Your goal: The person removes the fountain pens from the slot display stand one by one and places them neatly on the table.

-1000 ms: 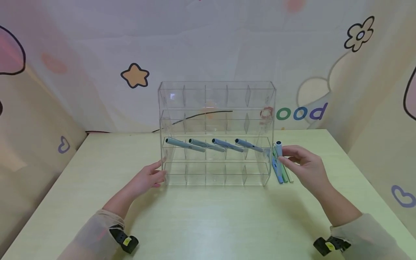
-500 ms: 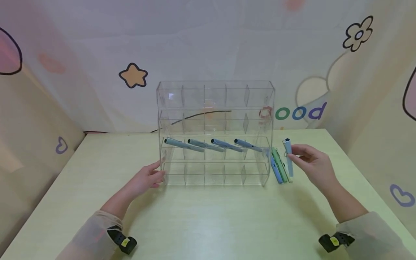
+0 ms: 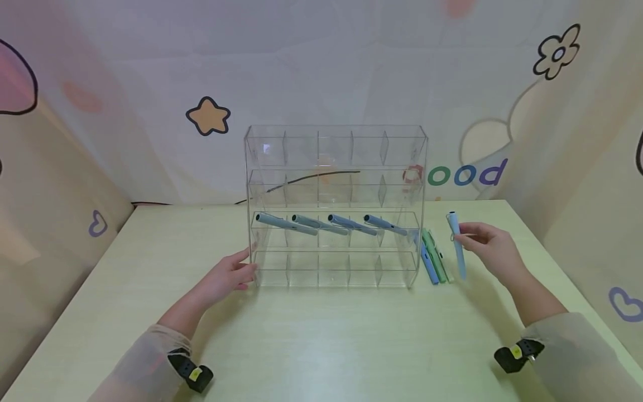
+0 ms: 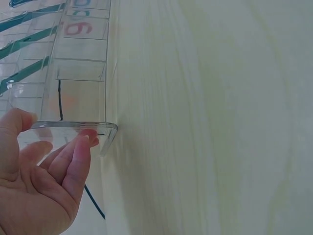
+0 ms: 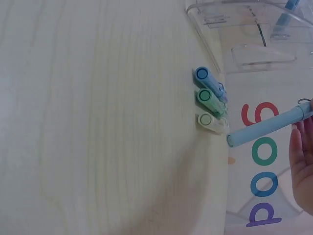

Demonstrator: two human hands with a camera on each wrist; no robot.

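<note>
Beside clear acrylic rack (image 3: 335,167), right hand (image 3: 489,251) pinching slim blue pen (image 3: 456,244); left hand (image 3: 226,277) fingers relaxed against rack's corner

The backdrop cloth (image 3: 351,67) behind the table carries the coloured letters "ood" (image 3: 467,174) in green, blue and purple; a red letter before them shows blurred through the clear acrylic organizer (image 3: 335,206). No other writing can be read.

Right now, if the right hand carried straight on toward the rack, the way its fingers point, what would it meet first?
Probably the three pens lying on the table beside the rack. The right hand pinches a light blue pen just right of them, apparently lifted, so depth is uncertain.
</note>
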